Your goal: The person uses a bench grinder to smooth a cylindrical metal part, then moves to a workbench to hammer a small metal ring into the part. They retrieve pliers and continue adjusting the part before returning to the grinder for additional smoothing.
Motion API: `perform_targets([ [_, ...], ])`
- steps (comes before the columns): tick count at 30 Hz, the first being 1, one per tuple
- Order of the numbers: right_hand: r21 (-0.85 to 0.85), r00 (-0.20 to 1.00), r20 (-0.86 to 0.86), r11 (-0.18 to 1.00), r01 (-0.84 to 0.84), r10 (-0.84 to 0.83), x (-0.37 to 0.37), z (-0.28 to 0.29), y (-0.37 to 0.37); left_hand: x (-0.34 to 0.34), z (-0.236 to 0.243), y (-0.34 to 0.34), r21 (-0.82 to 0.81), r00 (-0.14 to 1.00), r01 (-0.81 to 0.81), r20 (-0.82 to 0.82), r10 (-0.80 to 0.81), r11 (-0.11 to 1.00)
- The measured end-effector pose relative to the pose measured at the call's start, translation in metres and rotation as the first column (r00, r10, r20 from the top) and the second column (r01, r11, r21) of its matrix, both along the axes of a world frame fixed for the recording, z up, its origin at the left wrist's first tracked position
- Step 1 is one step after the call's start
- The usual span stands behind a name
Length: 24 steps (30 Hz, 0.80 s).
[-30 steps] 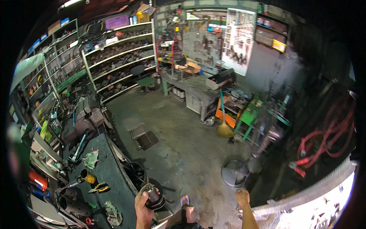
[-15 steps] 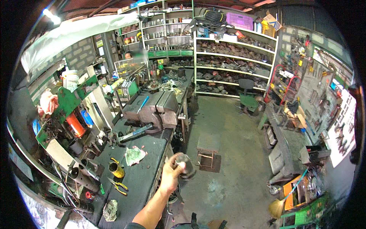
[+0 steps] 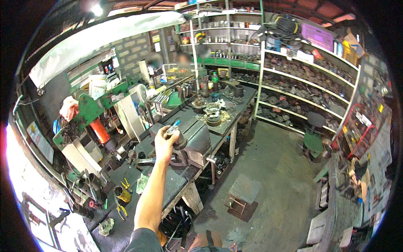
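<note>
My left hand (image 3: 164, 143) is raised over the workbench (image 3: 170, 185), its fingers closed round a grey, cup-shaped cylindrical part (image 3: 180, 142). The part is tilted, and its exact kind is not clear. Behind it stands a large bench vise (image 3: 199, 136), with a blue-ended tool (image 3: 177, 123) showing just above my fingers. Below, my forearm passes beside a pale green rag (image 3: 142, 184). Yellow-handled pliers (image 3: 121, 212) and a dirty yellow can (image 3: 122, 194) lie farther left on the bench. My right hand is out of view.
A low stool (image 3: 244, 188) stands on the floor right of the bench. Shelves (image 3: 308, 77) full of dark metal parts line the back. A green press frame (image 3: 90, 107) rises at left. People are partly visible at the back. A crumpled cloth (image 3: 106, 227) lies near the bench's front.
My left hand has risen with the cylindrical part, from beside the bench edge to in front of the vise. The view has turned left, shifting the room rightward.
</note>
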State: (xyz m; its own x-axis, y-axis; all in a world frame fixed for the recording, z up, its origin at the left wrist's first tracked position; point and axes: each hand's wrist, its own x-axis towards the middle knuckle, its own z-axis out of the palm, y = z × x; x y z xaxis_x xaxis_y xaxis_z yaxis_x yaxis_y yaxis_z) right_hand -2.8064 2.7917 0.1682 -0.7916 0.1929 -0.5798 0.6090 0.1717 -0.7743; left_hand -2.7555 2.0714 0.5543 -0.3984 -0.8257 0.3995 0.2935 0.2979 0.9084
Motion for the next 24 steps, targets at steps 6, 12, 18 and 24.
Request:
perform_targets([
  [6, -0.111, 0.971, -0.233, 0.993, 0.032, -0.058, -0.164, 0.03, -0.007, -0.062, -0.017, -0.068, -0.028, 0.994, -0.036, 0.102, 0.039, 0.999],
  [12, -0.111, 0.96, -0.102, 0.956, -0.272, 0.262, -0.163, 0.02, -0.176, -0.1, -0.041, -0.094, 0.108, 0.978, 0.066, 0.189, -0.085, 0.992],
  [18, -0.051, 0.772, 0.27, 0.809, -0.585, 0.575, -0.14, -0.015, -0.324, -0.099, -0.033, -0.095, 0.017, 0.933, -0.023, 0.36, 0.015, 1.0],
  [24, 0.187, 0.559, 0.265, 0.527, -0.829, 0.785, -0.204, -0.005, -0.354, -0.103, -0.024, -0.083, 0.056, 0.918, -0.095, 0.392, 0.066, 0.994],
])
